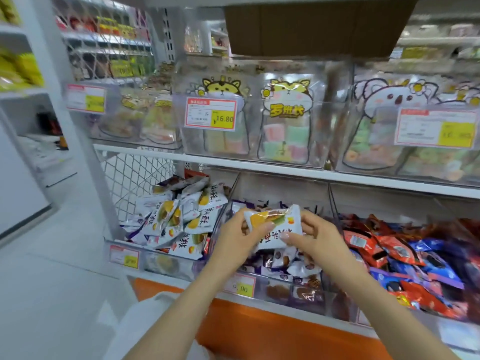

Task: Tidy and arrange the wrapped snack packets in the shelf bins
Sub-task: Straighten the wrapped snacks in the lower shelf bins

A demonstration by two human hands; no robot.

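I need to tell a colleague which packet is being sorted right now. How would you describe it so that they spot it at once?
Look at the lower shelf's middle clear plastic bin, filled with purple-and-white packets. Above it, the left hand and right hand hold one white wrapped packet. Its yellow and green picture matches the left bin's packets.

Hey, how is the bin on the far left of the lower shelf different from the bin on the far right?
The left bin holds white packets printed with yellow and orange pictures; the right bin holds red and blue packets. The left bin's packets are heaped well above its front wall, while the right bin's lie lower and slope down toward the front. Both are clear plastic bins on the same shelf, each full of small wrapped snacks.
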